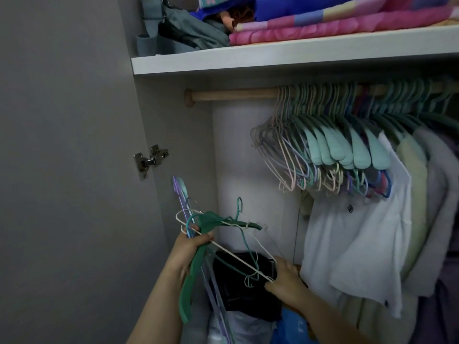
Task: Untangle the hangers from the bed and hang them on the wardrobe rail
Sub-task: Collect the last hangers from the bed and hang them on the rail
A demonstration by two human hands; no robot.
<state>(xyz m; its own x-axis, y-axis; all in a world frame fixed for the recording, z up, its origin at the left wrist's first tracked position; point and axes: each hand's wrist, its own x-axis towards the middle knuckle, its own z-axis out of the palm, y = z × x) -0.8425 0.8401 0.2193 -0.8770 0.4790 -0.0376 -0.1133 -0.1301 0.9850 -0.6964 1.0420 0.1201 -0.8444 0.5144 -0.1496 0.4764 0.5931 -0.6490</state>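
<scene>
My left hand (190,247) grips a tangled bunch of hangers (211,225): a dark green one, a teal wire one, purple ones and a thin white one. My right hand (285,276) pinches the lower corner of the white hanger (238,256), which stretches between both hands. Both hands are low inside the open wardrobe. Above them the wooden rail (231,94) is bare at its left end. Many pastel hangers (320,150) crowd the rail from its middle to the right.
A white shirt (352,244) and pale garments hang to the right. A shelf (273,59) above the rail holds folded pink bedding and a grey-green bag. Dark clothes and bags (246,289) are piled on the wardrobe floor. The open door with its hinge (151,157) is on the left.
</scene>
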